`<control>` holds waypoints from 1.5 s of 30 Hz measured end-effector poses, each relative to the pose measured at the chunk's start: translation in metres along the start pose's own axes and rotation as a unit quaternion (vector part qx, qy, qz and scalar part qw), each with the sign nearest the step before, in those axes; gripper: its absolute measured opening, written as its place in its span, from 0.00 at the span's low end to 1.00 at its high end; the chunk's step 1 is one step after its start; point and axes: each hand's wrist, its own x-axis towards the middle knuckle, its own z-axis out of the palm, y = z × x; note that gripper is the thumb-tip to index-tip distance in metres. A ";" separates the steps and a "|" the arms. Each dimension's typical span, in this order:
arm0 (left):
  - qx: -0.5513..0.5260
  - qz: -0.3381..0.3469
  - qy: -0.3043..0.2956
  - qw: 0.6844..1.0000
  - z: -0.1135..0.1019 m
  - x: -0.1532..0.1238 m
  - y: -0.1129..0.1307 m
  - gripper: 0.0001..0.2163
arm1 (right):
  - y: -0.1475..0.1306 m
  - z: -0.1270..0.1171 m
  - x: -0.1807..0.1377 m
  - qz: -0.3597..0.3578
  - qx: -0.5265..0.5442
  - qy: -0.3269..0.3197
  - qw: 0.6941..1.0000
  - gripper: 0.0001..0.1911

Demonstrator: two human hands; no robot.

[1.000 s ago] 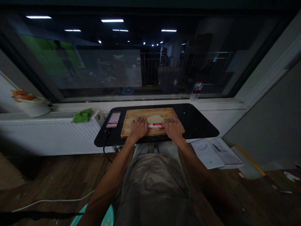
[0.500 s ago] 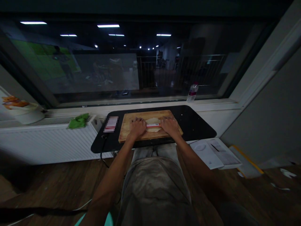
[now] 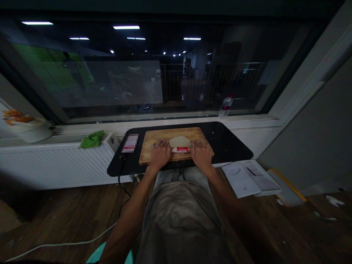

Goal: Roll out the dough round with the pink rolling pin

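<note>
A rolling pin (image 3: 180, 150) with a red and white label lies crosswise on a wooden cutting board (image 3: 154, 134). My left hand (image 3: 161, 153) is over its left end, and my right hand (image 3: 201, 152) over its right end, both pressing down with the fingers pointing away from me. Between the hands, a flat, pale piece of dough (image 3: 179, 141) shows beyond the pin. The pin covers the dough's near edge, and my hands hide both pin ends.
The board rests on a black table (image 3: 225, 141). A blurred card-like item (image 3: 130, 143) lies at its left. A water bottle (image 3: 226, 106) stands on the sill, a green cloth (image 3: 92, 139) on the radiator (image 3: 63, 161). A white box (image 3: 251, 178) is at the lower right.
Both hands have drawn the rolling pin toward me, to the near edge of the dough. The pin has turned, so more red label shows, and more dough is visible beyond it.
</note>
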 end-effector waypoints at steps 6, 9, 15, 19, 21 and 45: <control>-0.007 -0.011 0.000 1.000 0.003 0.002 -0.001 0.23 | 0.000 -0.003 0.002 0.001 -0.006 -0.018 1.000 0.25; 0.006 -0.015 -0.007 1.000 0.005 0.011 -0.001 0.22 | 0.000 -0.006 0.013 -0.007 -0.019 -0.034 0.999 0.25; 0.028 -0.030 -0.026 0.999 0.003 0.031 0.001 0.22 | 0.000 -0.006 0.041 0.007 -0.043 -0.056 0.997 0.23; 0.035 -0.022 -0.035 0.999 0.000 0.035 0.001 0.22 | 0.000 -0.004 0.051 0.030 -0.043 -0.070 0.996 0.23; 0.038 -0.022 -0.031 0.999 0.001 0.034 0.001 0.22 | 0.000 -0.003 0.049 0.030 -0.045 -0.067 0.996 0.23; -0.003 0.005 0.009 1.000 0.008 -0.007 -0.003 0.22 | 0.004 0.025 -0.011 0.008 0.000 0.064 0.998 0.29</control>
